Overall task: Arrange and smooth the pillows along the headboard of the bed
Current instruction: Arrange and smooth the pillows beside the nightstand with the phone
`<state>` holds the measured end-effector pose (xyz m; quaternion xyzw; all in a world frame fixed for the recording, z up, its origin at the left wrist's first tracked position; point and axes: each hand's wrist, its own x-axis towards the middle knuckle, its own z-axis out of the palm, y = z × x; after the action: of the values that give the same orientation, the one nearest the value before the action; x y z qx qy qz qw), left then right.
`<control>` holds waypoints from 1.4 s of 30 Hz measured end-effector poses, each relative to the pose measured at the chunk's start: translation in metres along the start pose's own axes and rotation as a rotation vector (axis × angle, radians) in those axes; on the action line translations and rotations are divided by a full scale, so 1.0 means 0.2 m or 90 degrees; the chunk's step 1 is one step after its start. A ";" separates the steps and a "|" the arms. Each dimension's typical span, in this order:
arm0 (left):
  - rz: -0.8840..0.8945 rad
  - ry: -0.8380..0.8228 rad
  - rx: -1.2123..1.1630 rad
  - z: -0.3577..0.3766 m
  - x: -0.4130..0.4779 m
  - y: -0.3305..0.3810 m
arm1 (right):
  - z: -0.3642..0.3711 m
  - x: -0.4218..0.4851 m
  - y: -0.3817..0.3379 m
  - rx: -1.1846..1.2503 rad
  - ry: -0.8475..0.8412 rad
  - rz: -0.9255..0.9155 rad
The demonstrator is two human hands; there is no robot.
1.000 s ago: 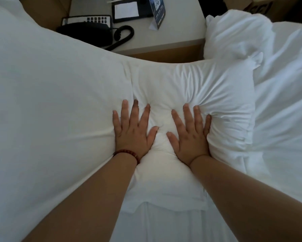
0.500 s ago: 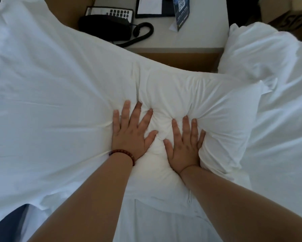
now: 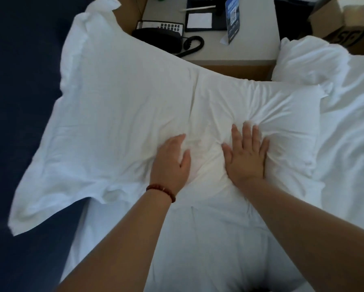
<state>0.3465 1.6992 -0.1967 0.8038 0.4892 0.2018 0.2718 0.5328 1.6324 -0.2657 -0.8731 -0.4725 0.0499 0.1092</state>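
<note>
A white pillow (image 3: 250,106) lies across the bed sheet (image 3: 219,245), its filling bunched toward the right. The left part of its case (image 3: 113,114) lies flat and hangs over the bed's left edge. My left hand (image 3: 170,163), with a bead bracelet at the wrist, presses on the pillow's middle with fingers together; it is motion-blurred. My right hand (image 3: 245,153) presses flat with spread fingers into the plump part, and creases radiate from it. A second white pillow (image 3: 303,62) sits at the back right.
A nightstand (image 3: 250,53) stands just behind the pillow with a black telephone (image 3: 160,34), a notepad (image 3: 200,21) and a blue card (image 3: 232,20). A cardboard box (image 3: 343,24) is at the far right. A crumpled duvet (image 3: 353,148) covers the right side. Dark blue floor (image 3: 18,123) lies left.
The view has pulled back and shifted, showing the case's left end and the floor. My left hand's fingers have come together and it is moving. My right hand stays pressed flat.
</note>
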 end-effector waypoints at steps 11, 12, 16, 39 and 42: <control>-0.113 0.344 0.011 -0.99 -0.28 -0.13 | -0.46 -0.17 -0.99 0.443 -0.092 -0.165; -0.131 0.343 0.008 -1.05 -0.27 -0.15 | -0.50 -0.16 -1.07 0.498 -0.114 -0.167; -0.223 0.158 0.066 -1.12 -0.21 -0.16 | -0.56 -0.14 -1.22 0.659 -0.264 -0.055; -0.328 -0.123 -0.133 -1.15 -0.31 0.14 | -1.20 0.00 -1.12 0.071 -0.135 -0.748; -0.331 -0.109 -0.148 -1.19 -0.33 0.18 | -1.33 0.08 -1.20 -0.212 -0.168 -0.838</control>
<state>0.2010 1.6837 0.0062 0.6291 0.6276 0.1114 0.4450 0.3956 1.7346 0.0494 -0.3967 -0.9147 0.0058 -0.0769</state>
